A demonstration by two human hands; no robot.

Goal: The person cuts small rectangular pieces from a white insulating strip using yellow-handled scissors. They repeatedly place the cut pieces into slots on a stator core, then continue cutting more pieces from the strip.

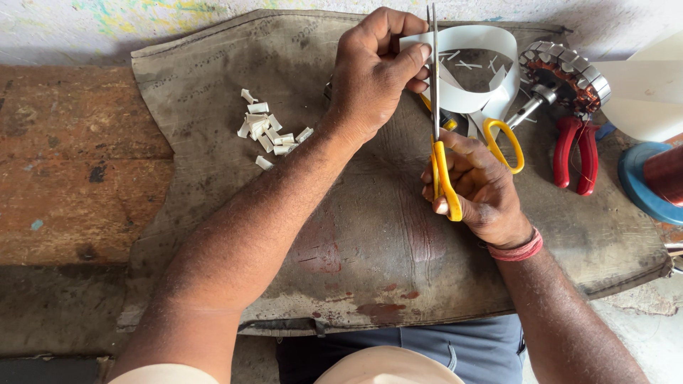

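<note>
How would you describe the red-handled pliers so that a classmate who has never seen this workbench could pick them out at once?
Start at the grey-brown mat spread over the wooden bench and go to its far right side, beyond the right hand holding yellow-handled scissors. The pliers lie just below a round motor part with copper windings. They are the only red-handled tool there.

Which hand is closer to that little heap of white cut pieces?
Left. The left hand, pinching the white strip, is just right of the heap; the right hand, holding the scissors, lies farther right.
</note>
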